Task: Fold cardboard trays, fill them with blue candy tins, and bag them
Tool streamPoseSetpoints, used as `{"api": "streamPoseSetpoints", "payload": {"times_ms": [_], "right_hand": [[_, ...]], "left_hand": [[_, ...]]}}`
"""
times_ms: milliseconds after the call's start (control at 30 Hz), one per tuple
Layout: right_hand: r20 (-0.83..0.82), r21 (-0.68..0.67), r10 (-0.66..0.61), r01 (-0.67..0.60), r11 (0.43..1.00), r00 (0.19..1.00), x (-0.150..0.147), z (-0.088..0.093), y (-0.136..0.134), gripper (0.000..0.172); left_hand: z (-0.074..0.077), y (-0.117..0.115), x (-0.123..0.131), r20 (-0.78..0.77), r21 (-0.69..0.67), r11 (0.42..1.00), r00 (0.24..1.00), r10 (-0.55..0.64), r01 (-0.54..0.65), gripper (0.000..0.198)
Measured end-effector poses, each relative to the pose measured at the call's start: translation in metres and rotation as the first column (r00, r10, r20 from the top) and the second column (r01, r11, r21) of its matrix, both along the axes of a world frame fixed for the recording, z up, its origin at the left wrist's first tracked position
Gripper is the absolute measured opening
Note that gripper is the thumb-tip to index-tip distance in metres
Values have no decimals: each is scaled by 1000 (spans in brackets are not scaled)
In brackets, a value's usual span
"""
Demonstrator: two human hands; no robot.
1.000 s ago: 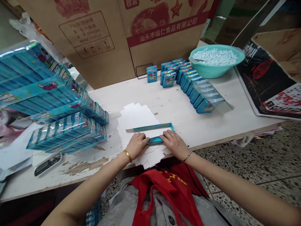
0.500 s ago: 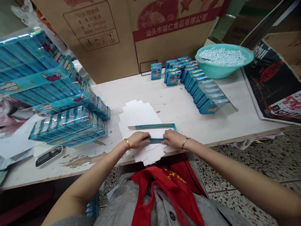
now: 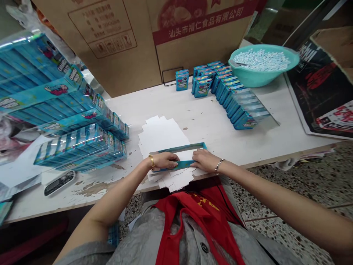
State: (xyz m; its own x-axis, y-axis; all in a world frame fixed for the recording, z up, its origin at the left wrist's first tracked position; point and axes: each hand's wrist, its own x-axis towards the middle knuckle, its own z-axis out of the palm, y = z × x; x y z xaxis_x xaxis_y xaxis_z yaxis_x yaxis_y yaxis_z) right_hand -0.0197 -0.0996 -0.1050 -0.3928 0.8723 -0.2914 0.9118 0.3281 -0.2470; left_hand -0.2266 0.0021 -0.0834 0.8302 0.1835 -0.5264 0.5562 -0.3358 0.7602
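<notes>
A long, shallow blue cardboard tray (image 3: 185, 164), with its thin walls standing up, lies on a fanned stack of white card sheets (image 3: 162, 134). My left hand (image 3: 165, 161) is closed over the tray's near wall toward the left, with its thumb and fingers on the card. At the near right corner, my right hand (image 3: 204, 161) pinches the same wall. The tray's floor looks white between my hands. My left hand and wrist cover most of its left end.
Wrapped stacks of blue candy boxes (image 3: 74, 143) stand on the left beside a small digital scale (image 3: 60, 183). Rows of small blue boxes (image 3: 202, 88) and a turquoise bowl (image 3: 260, 78) of pale candies stand at the back right. A large carton (image 3: 116, 70) rises behind.
The tray's far wall has lost its loose end at the left, and the tray now looks boxed in. More of the near wall shows. My left hand has shifted slightly, and the view has tilted a little.
</notes>
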Motion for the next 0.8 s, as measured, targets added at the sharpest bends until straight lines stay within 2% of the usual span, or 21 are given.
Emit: {"api": "streamPoseSetpoints", "payload": {"times_ms": [100, 167, 200, 267, 367, 433, 500, 567, 633, 700, 800], "right_hand": [[-1, 42, 34, -34, 999, 999, 12, 2, 8, 24], [20, 115, 53, -55, 992, 998, 22, 7, 16, 18], [34, 168, 59, -64, 984, 998, 26, 11, 19, 14], [50, 276, 64, -76, 958, 997, 27, 20, 18, 18], [18, 366, 63, -65, 928, 998, 7, 30, -4, 38], [-26, 380, 56, -42, 924, 998, -16, 28, -27, 50], [-67, 382, 58, -28, 924, 996, -37, 18, -47, 49], [-103, 379, 52, -9, 925, 993, -50, 5, -60, 39], [-137, 377, 41, 14, 926, 990, -50, -6, -65, 31], [-182, 383, 47, 27, 923, 982, -41, -13, -65, 25], [-285, 399, 65, 57, 915, 956, -21, -14, -63, 22]], "left_hand": [[-5, -25, 5, -4, 193, 967, 986, 169, -165, 15], [-7, -47, 13, 38, 358, 896, 963, 268, -264, 14], [-7, -57, 18, 72, 430, 858, 958, 278, -281, 14], [-2, -66, 24, 150, 551, 790, 963, 224, -270, 18], [16, -51, 17, 209, 736, 648, 976, 58, -195, 26], [29, -31, 0, 141, 847, 526, 987, -72, -83, 41], [36, -14, -21, 18, 882, 464, 976, -215, 86, 57], [37, -7, -38, -82, 846, 472, 936, -341, 246, 57], [31, -9, -46, -120, 782, 519, 900, -418, 345, 46], [23, -17, -45, -81, 735, 577, 890, -448, 357, 32], [9, -33, -31, 77, 714, 653, 900, -429, 250, 17]]}}
